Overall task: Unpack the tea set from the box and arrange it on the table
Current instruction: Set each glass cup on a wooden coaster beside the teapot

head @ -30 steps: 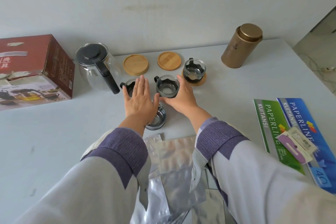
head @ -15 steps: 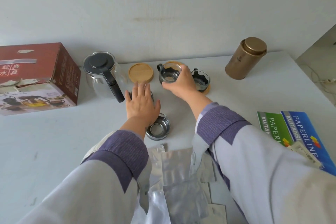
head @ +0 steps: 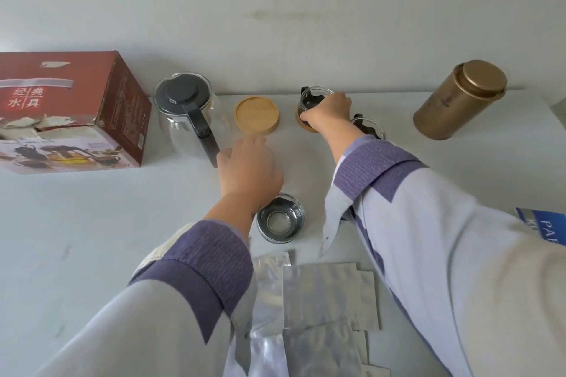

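My right hand (head: 329,110) grips a glass cup (head: 314,98) with a black holder. The cup sits on a wooden coaster (head: 303,125) at the back of the white table (head: 92,223). My left hand (head: 248,167) curls down over a second glass cup, which it almost wholly hides. A third cup (head: 371,128) stands partly behind my right forearm. An empty wooden coaster (head: 256,116) lies beside the glass teapot (head: 186,115) with its black lid and handle. A steel strainer (head: 281,218) rests near my left wrist. The red tea set box (head: 67,107) stands at the left.
A gold tin (head: 459,99) stands at the back right. Several silver foil pouches (head: 324,297) lie at the near edge between my sleeves. A blue booklet (head: 552,228) shows at the right border. The wall runs close behind the table.
My right hand carried its cup back and set it on the right-hand coaster. My left hand's fingers bent down over the cup beneath it. The view tilted upward.
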{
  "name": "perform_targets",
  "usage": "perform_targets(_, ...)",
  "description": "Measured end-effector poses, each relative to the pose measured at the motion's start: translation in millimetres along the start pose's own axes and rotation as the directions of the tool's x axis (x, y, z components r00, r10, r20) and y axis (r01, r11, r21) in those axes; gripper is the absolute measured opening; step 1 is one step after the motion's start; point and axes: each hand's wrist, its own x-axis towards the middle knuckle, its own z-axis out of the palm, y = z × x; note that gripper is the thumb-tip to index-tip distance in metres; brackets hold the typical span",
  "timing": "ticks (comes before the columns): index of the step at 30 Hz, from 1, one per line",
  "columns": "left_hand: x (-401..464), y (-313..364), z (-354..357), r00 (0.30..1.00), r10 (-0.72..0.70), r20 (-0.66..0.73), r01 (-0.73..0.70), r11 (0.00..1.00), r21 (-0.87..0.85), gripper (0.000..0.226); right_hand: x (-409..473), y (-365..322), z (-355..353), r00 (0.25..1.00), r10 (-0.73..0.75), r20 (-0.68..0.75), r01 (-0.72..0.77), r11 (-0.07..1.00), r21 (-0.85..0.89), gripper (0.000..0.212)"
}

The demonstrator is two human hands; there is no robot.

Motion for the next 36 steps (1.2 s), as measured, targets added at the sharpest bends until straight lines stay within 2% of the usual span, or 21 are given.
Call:
perform_targets(5,1,-1,1,1.0,0.001,0.001,-0.001,1.0,0.001,0.065,3,1,5,0.999,0.028,-0.035,-0.028,1.0,0.003,0.084)
perform_targets(10,-3,-4,-2,1.0,0.014,-0.008,-0.014,0.999,-0.051,0.066,-7,-2,0,0.997,-0.053,-0.052,0.053,0.999,-0.009,0.108)
perform_targets(12,-7,-4,-5,0.999,0.016,-0.04,-0.019,0.997,-0.074,0.062,-16,-3,0,0.985,-0.141,-0.098,0.134,0.988,-0.078,0.101)
perform_targets(15,-17,-7,-12,0.994,0.028,-0.101,-0.039,0.993,-0.112,0.051,-33,-3,-2,0.952,-0.278,-0.129,0.256,0.952,-0.166,0.076)
perform_targets(17,-25,-14,-15,0.991,0.037,-0.132,-0.054,0.99,-0.133,0.046,-45,-4,1,0.934,-0.348,-0.084,0.326,0.923,-0.205,0.067)
perform_targets(20,-40,-29,-16,0.984,0.045,-0.17,-0.072,0.986,-0.153,0.045,-59,-8,10,0.917,-0.399,0.022,0.395,0.897,-0.197,0.068)
perform_targets(22,-49,-39,-16,0.983,0.034,-0.181,-0.064,0.985,-0.161,0.036,-65,-9,16,0.913,-0.401,0.068,0.407,0.895,-0.181,0.068)
perform_targets(25,-60,-54,-12,0.989,0.004,-0.147,-0.027,0.988,-0.152,0.024,-70,-12,26,0.912,-0.394,0.11,0.408,0.896,-0.174,0.068)
perform_targets(28,-67,-67,-5,0.996,-0.052,-0.067,0.044,0.992,-0.12,0.025,-71,-17,36,0.91,-0.394,0.131,0.412,0.895,-0.173,0.068)
perform_targets(32,-64,-81,7,0.979,-0.167,0.115,0.17,0.985,-0.021,0.059,-66,-24,49,0.908,-0.388,0.157,0.413,0.892,-0.185,0.073)
perform_targets(36,-52,-88,14,0.962,-0.167,0.215,0.174,0.985,-0.01,0.077,-55,-35,60,0.922,-0.357,0.147,0.384,0.889,-0.248,0.073)
